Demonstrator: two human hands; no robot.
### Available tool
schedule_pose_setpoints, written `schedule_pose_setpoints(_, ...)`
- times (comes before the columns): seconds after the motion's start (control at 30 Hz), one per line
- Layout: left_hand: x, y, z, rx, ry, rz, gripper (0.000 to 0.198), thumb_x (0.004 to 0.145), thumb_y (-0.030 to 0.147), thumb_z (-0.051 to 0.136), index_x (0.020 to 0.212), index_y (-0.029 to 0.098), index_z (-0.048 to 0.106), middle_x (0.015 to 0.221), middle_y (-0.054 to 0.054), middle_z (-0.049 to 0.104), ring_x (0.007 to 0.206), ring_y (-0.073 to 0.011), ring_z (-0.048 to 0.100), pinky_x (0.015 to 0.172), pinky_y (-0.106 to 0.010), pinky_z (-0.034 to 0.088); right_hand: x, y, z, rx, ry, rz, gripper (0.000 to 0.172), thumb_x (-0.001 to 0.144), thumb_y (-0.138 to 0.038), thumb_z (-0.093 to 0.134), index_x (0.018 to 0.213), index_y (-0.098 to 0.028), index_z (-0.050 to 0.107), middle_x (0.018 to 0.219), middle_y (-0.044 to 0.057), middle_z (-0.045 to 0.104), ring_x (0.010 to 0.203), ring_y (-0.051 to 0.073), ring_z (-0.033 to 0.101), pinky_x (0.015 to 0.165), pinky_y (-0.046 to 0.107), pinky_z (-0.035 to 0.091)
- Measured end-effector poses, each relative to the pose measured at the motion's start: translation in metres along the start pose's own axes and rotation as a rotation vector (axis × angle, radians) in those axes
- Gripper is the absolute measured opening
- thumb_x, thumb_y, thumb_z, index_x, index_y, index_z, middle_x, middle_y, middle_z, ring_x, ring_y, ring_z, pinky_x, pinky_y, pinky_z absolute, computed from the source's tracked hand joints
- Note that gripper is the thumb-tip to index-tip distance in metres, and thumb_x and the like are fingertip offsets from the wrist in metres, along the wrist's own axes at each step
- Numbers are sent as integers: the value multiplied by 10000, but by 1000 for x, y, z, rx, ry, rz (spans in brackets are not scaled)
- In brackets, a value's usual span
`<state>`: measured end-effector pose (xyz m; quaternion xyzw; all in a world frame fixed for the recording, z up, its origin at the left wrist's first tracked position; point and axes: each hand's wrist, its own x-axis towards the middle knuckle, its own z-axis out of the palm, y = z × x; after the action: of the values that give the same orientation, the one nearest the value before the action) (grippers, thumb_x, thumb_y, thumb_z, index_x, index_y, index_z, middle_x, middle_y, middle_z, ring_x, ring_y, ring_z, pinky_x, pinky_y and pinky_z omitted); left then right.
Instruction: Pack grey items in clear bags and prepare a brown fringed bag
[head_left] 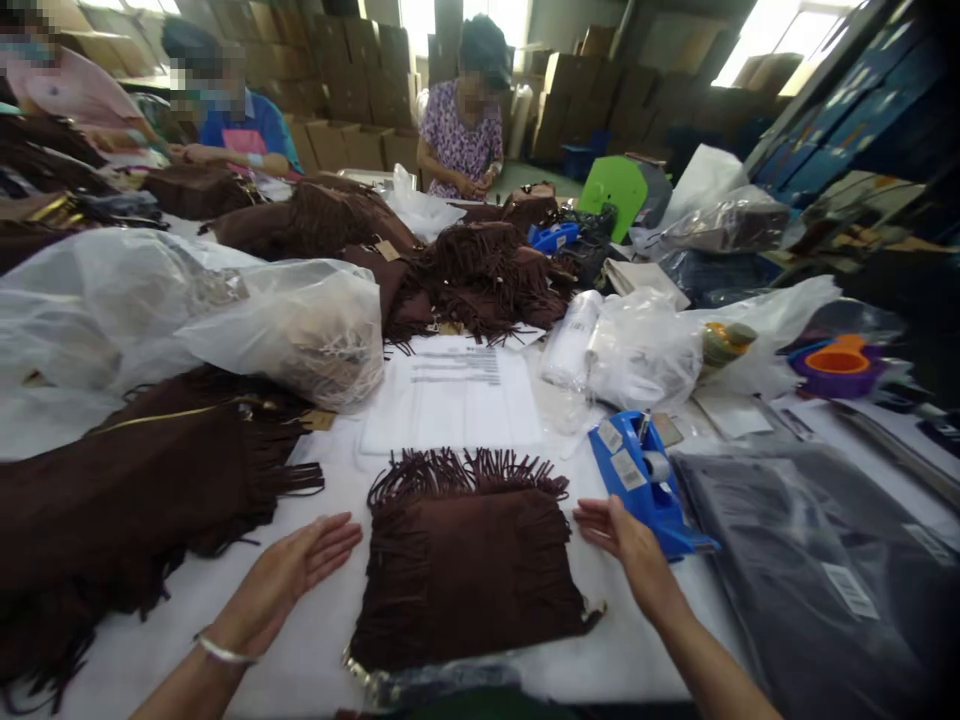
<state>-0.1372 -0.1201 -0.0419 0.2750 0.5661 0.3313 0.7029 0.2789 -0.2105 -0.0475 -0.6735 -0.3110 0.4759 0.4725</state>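
Observation:
A dark brown suede bag with fringe [465, 565] lies flat on the white table [315, 620] in front of me, fringe pointing away. My left hand [296, 575] rests flat and open on the table just left of the bag, a silver bangle on its wrist. My right hand [626, 545] is open at the bag's right edge, fingertips close to the fringe, beside a blue tape dispenser [645, 480]. Neither hand holds anything.
A pile of brown fringed bags [112, 500] lies at the left. Clear plastic bags [300, 330] and a printed polybag [454, 395] sit beyond. Dark grey sleeves [817, 570] lie at the right. More fringed bags [480, 275] fill the middle. Three people work at the far side.

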Motion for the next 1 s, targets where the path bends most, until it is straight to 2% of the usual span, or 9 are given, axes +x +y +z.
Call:
schedule_pose_setpoints(0.13,29,16,10,-42,-189,-226,370,854,378,596,1076,82,616,1110,-177,662,1014,-256,644,962,-397,479,53,-14,8,154,-341,419,611,879,-634,382,953,-90,650,931,173,694,842,230,675,880,405,498)
schedule_pose_setpoints(0.23,49,24,26,-22,-385,-272,396,865,434,575,1060,93,621,1098,-161,669,986,-254,655,921,-378,497,80,-30,37,219,-672,496,563,884,-599,421,999,-94,642,971,144,697,913,215,667,911,368,474)
schedule_pose_setpoints(0.3,61,27,38,-48,-484,-257,421,875,450,552,1108,103,609,1126,-143,661,1036,-253,633,963,-373,466,96,-34,56,206,-808,513,546,885,-581,438,1024,-93,640,997,132,697,964,216,654,949,367,448)
schedule_pose_setpoints(0.47,85,31,66,-81,-636,-265,445,863,482,547,1107,119,630,1150,-115,656,1146,-252,565,1057,-368,371,126,-29,82,135,-903,504,457,843,-483,570,1030,-73,647,993,129,704,979,234,650,981,412,418)
schedule_pose_setpoints(0.6,94,39,82,22,-688,-226,489,831,501,581,1131,117,625,1129,-132,664,1103,-274,592,1034,-402,393,122,-45,84,134,-925,433,504,813,-469,610,1128,-75,619,1084,137,679,1051,263,619,1016,446,377)
schedule_pose_setpoints(0.7,83,49,91,354,-783,25,429,866,442,547,1178,156,611,1179,-102,645,1111,-285,585,1032,-444,391,95,-70,80,-55,-951,159,454,872,-422,542,1229,-144,578,1234,101,612,1165,246,547,1077,439,304)
schedule_pose_setpoints(0.8,54,48,92,854,-895,483,356,907,334,481,1246,260,565,1306,-31,560,1224,-259,496,1089,-454,317,51,-77,73,-465,-976,-317,411,923,-358,451,1317,-253,503,1373,45,497,1305,226,399,1120,447,226)
schedule_pose_setpoints(0.9,24,24,83,1229,-838,849,467,863,252,546,1323,295,474,1443,-29,393,1339,-270,335,1121,-512,236,4,-52,62,-680,-943,-602,513,883,-351,533,1378,-297,412,1461,50,364,1374,251,270,1129,487,187)
schedule_pose_setpoints(1.0,3,-8,72,1374,-702,1023,536,840,239,583,1352,276,428,1466,-38,352,1379,-262,243,1126,-524,226,-30,-19,46,-663,-951,-663,493,882,-338,543,1363,-312,434,1447,58,387,1354,258,317,1109,490,240)
